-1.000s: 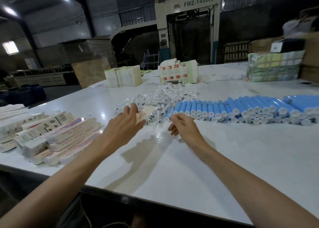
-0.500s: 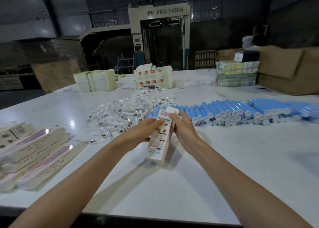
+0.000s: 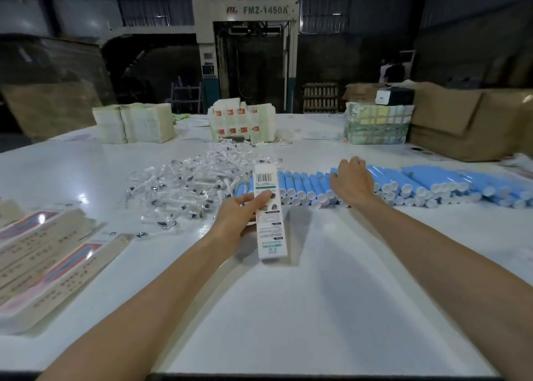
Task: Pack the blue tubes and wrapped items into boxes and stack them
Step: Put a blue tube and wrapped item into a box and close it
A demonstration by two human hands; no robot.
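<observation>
Cardboard, flattened and printed in red and blue, is lying as an overlapping stack of flat cartons (image 3: 43, 253) at the left edge of the white table (image 3: 317, 308). To the right of them, further from the person, the wrapped items (image 3: 196, 184) are sprawling in a loose, glinting heap of clear sleeves. Behind that heap, at the far side of the table, a block of packed boxes (image 3: 242, 124) with red labels is standing stacked.

Next along, near the middle, the left hand (image 3: 242, 216) is holding one erected box (image 3: 269, 216) lengthwise, with its barcode end pointing away. The thumb is pressing on the printed face while the other fingers are curling round behind it. Whether the near end is touching the table cannot be told.

Further right, the blue tubes (image 3: 418, 183) are lying side by side in a long row that is running off toward the right edge, white caps facing the person. The right hand (image 3: 353, 183) is resting palm down on the left part of this row, fingers close together and dipping over the far side. Whether they are closing round a tube cannot be told.

Judging from this, the person is fetching a tube to fill the box in the left hand. The next move is calling for one tube lifted clear without setting its neighbours rolling, then lined up with an open end of the box and slid in. A wrapped item would follow it, and then the closing and the stacking.
</observation>
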